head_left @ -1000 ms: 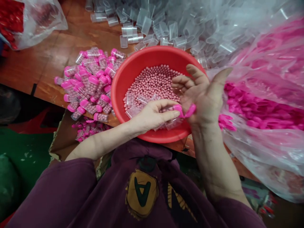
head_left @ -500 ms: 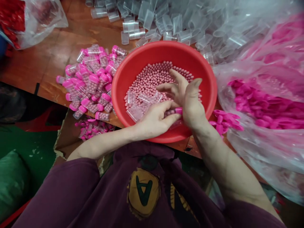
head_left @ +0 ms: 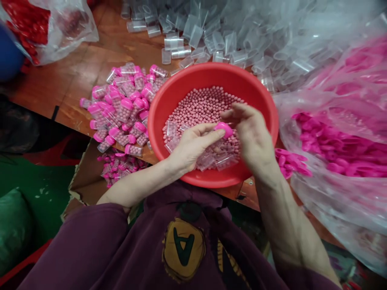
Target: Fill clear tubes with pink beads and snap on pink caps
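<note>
**Glossy pink cap at the fingertips, over the red basin**

On my feed, the left hand (head_left: 193, 147) reaches over a round red plastic basin (head_left: 211, 76), its fingers (head_left: 208, 131) together and nearly straight, their tips at a glossy pink plastic cap (head_left: 223, 129). The right hand (head_left: 252, 137) sits just beside it, its fingers (head_left: 242, 110) curled narrow above the cap. I cannot tell which hand grips it. The cap is over the basin, above small round pink beads (head_left: 202, 108) and clear plastic tubes (head_left: 217, 161). Left of the basin, on a varnished wooden table (head_left: 75, 76), lies a heap of bead-filled, pink-capped tubes (head_left: 123, 108). Loose empty clear tubes (head_left: 178, 44) lie beyond it, and a clear plastic bag of pink caps (head_left: 332, 149) lies to the right.
</note>
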A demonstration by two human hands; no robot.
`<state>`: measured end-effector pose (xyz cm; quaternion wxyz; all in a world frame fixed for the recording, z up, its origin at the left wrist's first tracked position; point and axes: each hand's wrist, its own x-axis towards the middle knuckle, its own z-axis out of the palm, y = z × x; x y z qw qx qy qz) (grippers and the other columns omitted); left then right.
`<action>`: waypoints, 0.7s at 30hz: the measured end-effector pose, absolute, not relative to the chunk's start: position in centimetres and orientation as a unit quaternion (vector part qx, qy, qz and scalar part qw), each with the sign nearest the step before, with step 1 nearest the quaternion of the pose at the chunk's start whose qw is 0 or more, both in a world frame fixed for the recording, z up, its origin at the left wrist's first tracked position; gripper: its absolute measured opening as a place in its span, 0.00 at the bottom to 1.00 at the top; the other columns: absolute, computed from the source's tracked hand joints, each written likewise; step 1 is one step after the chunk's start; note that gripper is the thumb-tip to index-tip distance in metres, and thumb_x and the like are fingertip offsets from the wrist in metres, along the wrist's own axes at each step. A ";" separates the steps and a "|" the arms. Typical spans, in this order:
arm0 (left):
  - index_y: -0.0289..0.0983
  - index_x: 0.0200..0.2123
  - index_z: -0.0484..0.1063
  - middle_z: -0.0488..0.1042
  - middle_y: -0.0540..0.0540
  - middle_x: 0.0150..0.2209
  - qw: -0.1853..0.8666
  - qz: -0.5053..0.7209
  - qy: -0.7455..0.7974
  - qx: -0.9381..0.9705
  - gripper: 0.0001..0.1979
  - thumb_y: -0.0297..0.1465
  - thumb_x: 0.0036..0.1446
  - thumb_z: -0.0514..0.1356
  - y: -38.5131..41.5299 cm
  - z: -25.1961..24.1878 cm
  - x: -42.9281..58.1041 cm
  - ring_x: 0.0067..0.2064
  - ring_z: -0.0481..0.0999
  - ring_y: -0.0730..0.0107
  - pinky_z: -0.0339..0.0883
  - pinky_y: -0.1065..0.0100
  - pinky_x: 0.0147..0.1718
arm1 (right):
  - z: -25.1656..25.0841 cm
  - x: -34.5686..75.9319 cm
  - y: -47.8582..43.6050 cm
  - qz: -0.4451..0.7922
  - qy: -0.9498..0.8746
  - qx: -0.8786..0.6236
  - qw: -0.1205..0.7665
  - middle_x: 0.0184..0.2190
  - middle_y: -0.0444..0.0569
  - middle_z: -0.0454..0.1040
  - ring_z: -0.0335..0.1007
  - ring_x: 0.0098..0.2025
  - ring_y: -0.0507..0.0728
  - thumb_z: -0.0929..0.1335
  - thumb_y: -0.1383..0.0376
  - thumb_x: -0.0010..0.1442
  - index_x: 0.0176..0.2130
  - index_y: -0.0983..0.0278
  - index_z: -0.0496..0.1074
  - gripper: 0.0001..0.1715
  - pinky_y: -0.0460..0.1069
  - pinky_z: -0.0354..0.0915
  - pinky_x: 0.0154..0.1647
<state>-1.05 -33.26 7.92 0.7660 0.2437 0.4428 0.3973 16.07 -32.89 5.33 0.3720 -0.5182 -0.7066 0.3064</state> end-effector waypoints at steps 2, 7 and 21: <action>0.35 0.45 0.83 0.85 0.48 0.40 0.768 0.398 0.448 0.227 0.15 0.37 0.62 0.79 -33.2 7.7 -1.0 0.33 0.79 0.75 0.72 0.72 0.32 | 5.2 16.4 -34.3 0.261 -0.755 -0.495 0.341 0.69 0.66 0.76 0.76 0.69 0.75 0.71 0.43 0.74 0.78 0.60 0.59 0.46 0.74 0.72 0.69; 0.35 0.49 0.81 0.84 0.49 0.38 0.758 0.421 0.410 0.284 0.17 0.35 0.63 0.79 -33.4 6.9 -1.1 0.36 0.81 0.74 0.77 0.72 0.40 | 5.0 15.5 -35.8 0.109 -0.793 -0.549 0.241 0.66 0.69 0.77 0.76 0.67 0.79 0.74 0.60 0.66 0.79 0.66 0.58 0.50 0.75 0.70 0.66; 0.49 0.59 0.77 0.81 0.47 0.50 0.564 0.490 0.429 0.507 0.23 0.48 0.66 0.74 -28.5 7.6 -8.2 0.52 0.82 0.56 0.75 0.51 0.52 | 8.5 14.0 -30.1 0.177 -0.845 -0.432 0.261 0.79 0.61 0.65 0.66 0.78 0.74 0.75 0.56 0.69 0.83 0.56 0.51 0.55 0.72 0.73 0.72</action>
